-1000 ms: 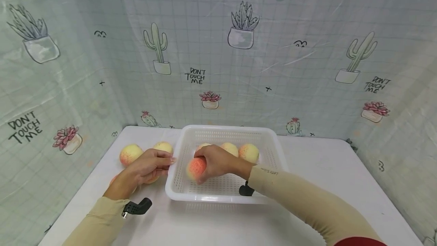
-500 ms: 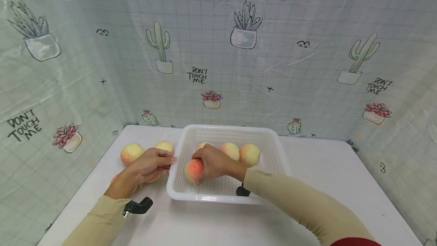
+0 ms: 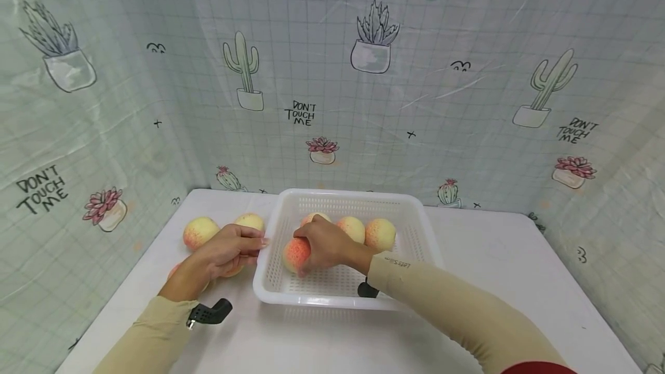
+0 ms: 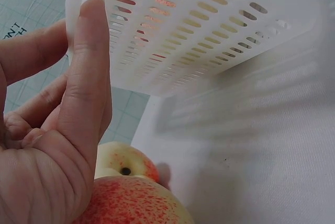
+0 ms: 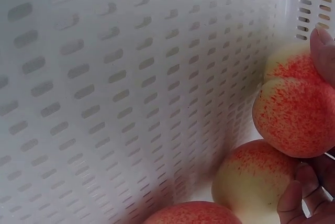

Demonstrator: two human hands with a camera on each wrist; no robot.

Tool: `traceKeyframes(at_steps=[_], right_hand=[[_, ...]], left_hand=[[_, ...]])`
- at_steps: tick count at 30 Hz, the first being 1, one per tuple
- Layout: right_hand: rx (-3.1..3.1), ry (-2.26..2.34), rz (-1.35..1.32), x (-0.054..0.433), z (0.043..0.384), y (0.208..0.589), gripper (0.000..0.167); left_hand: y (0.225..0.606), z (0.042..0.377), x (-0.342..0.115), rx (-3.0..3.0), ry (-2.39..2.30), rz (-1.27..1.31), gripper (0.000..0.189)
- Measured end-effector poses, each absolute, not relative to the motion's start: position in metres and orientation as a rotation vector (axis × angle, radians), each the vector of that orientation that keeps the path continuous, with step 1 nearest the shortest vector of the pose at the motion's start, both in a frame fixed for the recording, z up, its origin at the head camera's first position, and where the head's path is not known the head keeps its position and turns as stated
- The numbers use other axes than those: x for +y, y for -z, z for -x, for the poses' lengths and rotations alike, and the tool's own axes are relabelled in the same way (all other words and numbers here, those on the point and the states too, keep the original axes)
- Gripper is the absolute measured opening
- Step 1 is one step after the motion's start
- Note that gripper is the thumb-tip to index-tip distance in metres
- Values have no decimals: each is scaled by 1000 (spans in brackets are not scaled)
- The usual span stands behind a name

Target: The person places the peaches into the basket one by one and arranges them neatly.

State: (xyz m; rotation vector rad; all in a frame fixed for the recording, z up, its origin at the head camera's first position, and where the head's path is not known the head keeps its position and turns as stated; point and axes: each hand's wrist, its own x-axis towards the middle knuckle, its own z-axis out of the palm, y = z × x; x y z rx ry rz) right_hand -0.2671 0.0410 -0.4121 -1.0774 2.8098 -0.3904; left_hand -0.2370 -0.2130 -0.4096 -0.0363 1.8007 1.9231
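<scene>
A white perforated plastic basket (image 3: 343, 303) stands on the table, with my left hand (image 3: 228, 253) pinching its left rim. In the left wrist view the thumb lies along the basket's outer wall, fingers at the rim. Inside the basket, my right hand (image 3: 327, 244) grips a red-and-yellow peach (image 3: 295, 255) near the left wall. The right wrist view has this peach (image 5: 296, 116) between thumb and fingers, above another peach (image 5: 254, 177). Along the basket's back lie a peach (image 3: 351, 228), a second peach (image 3: 380, 234) and a third, partly hidden peach (image 3: 316, 217).
Left of the basket, several peaches lie on the white table (image 3: 499, 264), among them a peach (image 3: 200, 234) and another peach (image 3: 250, 221) at the back. Others are partly covered by my left hand. A printed cactus curtain (image 3: 332, 91) encloses the table's back and sides.
My right hand, holding the peach, has shifted slightly left and then a little toward the back of the basket. The left hand keeps its place at the rim.
</scene>
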Motion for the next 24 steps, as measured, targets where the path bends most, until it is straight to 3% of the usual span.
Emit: traceKeyframes(at_steps=[24], right_hand=[[2766,337,1080,46,263,405,75]], left_hand=[[407,238,-214,1791,-1923,26,27]])
